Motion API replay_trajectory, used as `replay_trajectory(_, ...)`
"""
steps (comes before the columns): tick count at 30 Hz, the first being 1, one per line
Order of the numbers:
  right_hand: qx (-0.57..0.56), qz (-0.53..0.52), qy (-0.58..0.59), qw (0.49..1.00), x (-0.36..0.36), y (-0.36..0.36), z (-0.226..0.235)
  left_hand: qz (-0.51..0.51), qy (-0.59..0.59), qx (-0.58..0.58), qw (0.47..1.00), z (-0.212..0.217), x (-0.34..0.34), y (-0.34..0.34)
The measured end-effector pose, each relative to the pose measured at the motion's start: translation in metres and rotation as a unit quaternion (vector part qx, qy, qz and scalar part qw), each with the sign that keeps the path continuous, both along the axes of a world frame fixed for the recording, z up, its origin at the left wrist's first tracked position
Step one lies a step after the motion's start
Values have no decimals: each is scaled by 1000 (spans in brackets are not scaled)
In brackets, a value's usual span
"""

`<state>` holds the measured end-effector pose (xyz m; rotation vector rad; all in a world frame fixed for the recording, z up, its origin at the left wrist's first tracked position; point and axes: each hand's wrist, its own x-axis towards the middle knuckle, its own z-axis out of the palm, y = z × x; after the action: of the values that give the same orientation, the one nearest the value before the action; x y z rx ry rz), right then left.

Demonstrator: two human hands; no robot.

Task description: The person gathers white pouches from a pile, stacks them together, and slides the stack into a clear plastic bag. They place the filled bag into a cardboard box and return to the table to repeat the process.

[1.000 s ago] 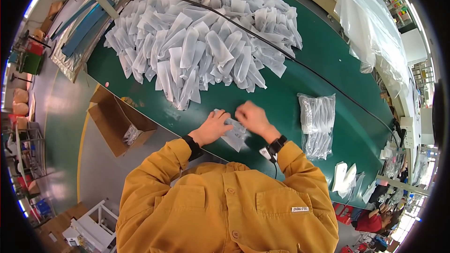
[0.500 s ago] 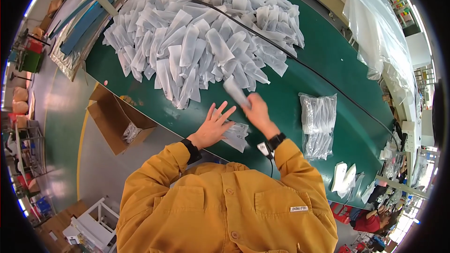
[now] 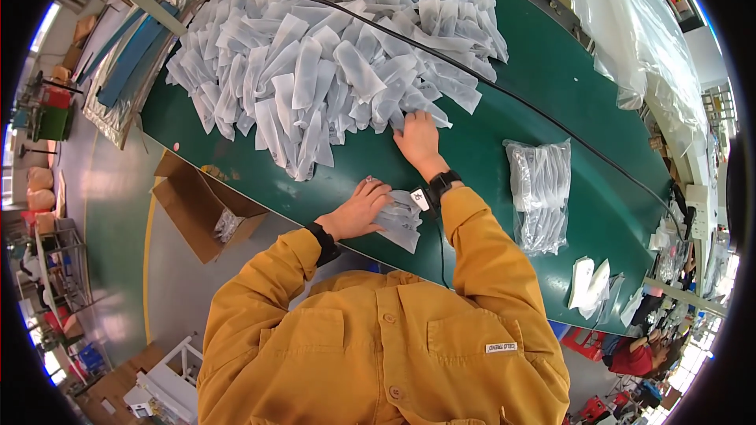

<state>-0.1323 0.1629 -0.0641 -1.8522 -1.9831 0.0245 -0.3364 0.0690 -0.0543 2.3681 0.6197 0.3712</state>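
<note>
A large heap of frosted white plastic pouches (image 3: 315, 55) covers the far part of the green table (image 3: 504, 110). At the heap's near edge my right hand (image 3: 419, 143) has its fingers closed on a pouch, whose gripped part is mostly hidden. Closer to me, my left hand (image 3: 356, 212) rests with its fingers together and bent over the edge of a small stack of pouches (image 3: 403, 224) lying on the table. A black cord with a white tag (image 3: 420, 198) hangs by my right wrist, next to that stack.
To the right lies a clear bag packed with pouches (image 3: 540, 197); loose white pouches (image 3: 589, 287) are beyond it. A black cable (image 3: 472, 72) crosses above the table. An open cardboard box (image 3: 193, 208) stands beyond the left edge. A person in red (image 3: 634, 356) is at lower right.
My right hand, which held a pouch over the table, has moved up to the heap. That pouch is gone from view there. My left hand's spread fingers have come together on the small stack.
</note>
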Motion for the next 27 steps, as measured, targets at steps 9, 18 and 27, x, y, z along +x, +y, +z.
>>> replay_trajectory(9,-121,82,125,981,44,-98,18,7,-5,25,1000,18,4,11)
replay_trajectory(18,-173,130,156,964,51,-149,17,-64,26,-10,998,7,15,22)
replay_trajectory(27,-111,82,134,981,14,-202,16,-89,16,-31,995,4,25,11)
